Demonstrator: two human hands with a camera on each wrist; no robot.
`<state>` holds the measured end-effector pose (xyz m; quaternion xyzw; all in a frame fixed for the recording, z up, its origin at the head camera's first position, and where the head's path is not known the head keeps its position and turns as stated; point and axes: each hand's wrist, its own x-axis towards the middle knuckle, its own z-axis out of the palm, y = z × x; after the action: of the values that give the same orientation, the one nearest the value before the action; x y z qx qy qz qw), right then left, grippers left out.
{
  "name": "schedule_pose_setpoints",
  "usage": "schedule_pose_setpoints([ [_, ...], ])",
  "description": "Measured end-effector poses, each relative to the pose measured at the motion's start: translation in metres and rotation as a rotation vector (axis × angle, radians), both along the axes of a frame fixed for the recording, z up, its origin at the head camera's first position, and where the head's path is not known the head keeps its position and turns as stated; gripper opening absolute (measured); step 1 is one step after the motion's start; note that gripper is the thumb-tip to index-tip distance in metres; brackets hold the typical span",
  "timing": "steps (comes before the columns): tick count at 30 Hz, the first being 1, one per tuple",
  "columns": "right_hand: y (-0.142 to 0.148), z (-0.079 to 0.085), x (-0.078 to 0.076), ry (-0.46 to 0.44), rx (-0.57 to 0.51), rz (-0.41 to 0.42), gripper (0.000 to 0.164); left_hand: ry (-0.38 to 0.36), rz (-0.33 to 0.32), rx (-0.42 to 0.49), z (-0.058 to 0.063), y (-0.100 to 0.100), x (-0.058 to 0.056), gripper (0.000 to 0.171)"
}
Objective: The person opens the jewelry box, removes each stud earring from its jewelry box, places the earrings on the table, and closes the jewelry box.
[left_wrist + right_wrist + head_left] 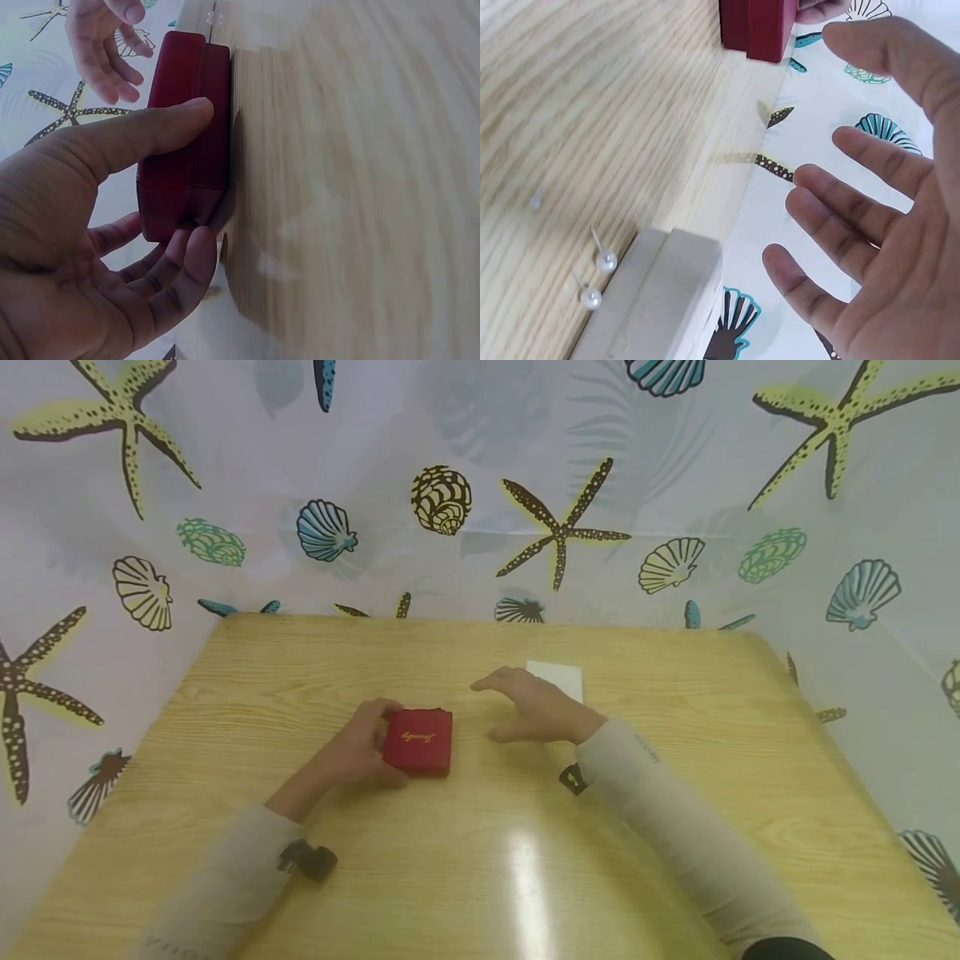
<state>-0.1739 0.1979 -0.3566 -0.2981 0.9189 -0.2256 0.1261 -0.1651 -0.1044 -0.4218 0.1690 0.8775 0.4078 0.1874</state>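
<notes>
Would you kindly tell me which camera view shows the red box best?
The head view: the red box shows its top and gold lettering almost unobstructed, the left hand at one side. The left wrist view shows its sides, partly covered by that hand; the right wrist view catches only part, cut off at the top.

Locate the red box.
In the head view, the red box is left of centre, in the grip of the left hand, left of the right hand.

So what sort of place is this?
Possibly a screened-off tabletop workspace: a table, a shell-print backdrop behind and beside it, and a red box being handled. Nothing beyond the backdrop shows.
</notes>
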Motion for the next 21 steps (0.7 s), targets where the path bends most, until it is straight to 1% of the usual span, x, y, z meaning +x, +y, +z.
schedule_pose_setpoints([
  [4, -0.007, -0.001, 0.002, -0.014, 0.018, 0.013, 0.071, -0.008, -0.001, 0.025, 0.0, 0.01, 0.002, 0.1],
  [8, -0.011, -0.003, 0.005, 0.014, 0.022, 0.024, 0.069, -0.001, -0.007, 0.032, 0.0, 0.02, 0.005, 0.101],
  [13, -0.015, -0.007, 0.009, 0.017, 0.003, 0.005, 0.069, 0.016, -0.015, 0.022, 0.0, 0.03, 0.006, 0.099],
  [15, -0.016, -0.008, 0.012, 0.013, 0.0, -0.004, 0.07, 0.012, -0.017, 0.029, 0.001, 0.034, 0.007, 0.097],
  [21, -0.022, -0.013, 0.02, 0.027, 0.022, -0.012, 0.072, 0.008, -0.019, 0.045, 0.0, 0.045, 0.012, 0.096],
])
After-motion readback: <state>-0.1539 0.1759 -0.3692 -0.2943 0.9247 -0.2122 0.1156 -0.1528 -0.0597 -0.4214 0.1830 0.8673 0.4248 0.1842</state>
